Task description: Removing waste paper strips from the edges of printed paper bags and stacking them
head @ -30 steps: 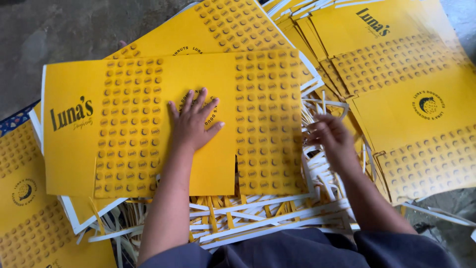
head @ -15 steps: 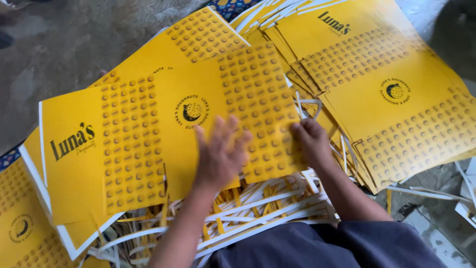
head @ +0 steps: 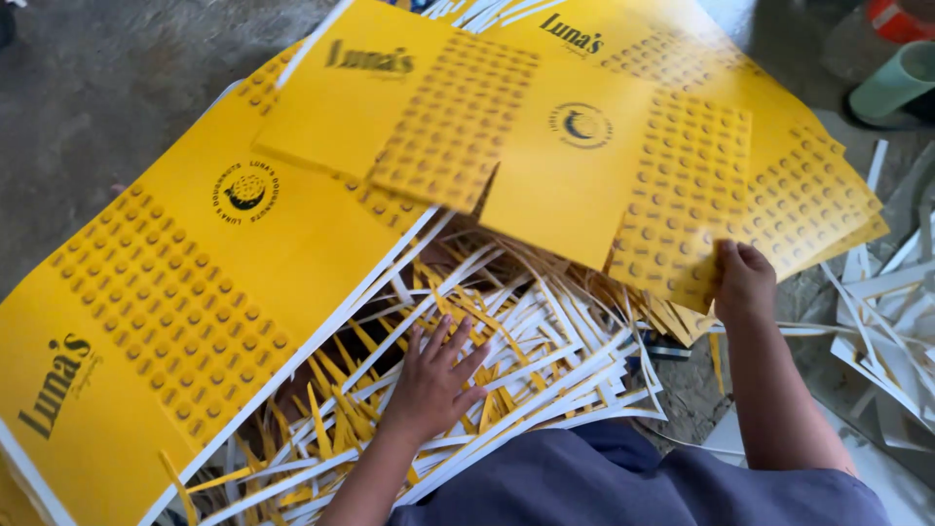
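My right hand grips the lower right corner of a cut yellow printed card sheet and holds it raised over the pile, tilted. My left hand rests flat, fingers spread, on a heap of white and yellow paper trim strips in front of me. To the left lies a stack of larger yellow printed sheets with white borders. More yellow sheets lie under the raised one at the right.
Grey concrete floor shows at the upper left. A pale green cylinder lies at the upper right. Loose white strips spread at the right. My dark blue clothing fills the bottom middle.
My right hand has taken the cut yellow sheet and swung it up and to the right. My left hand came off the sheet and now lies on the uncovered trim strips.
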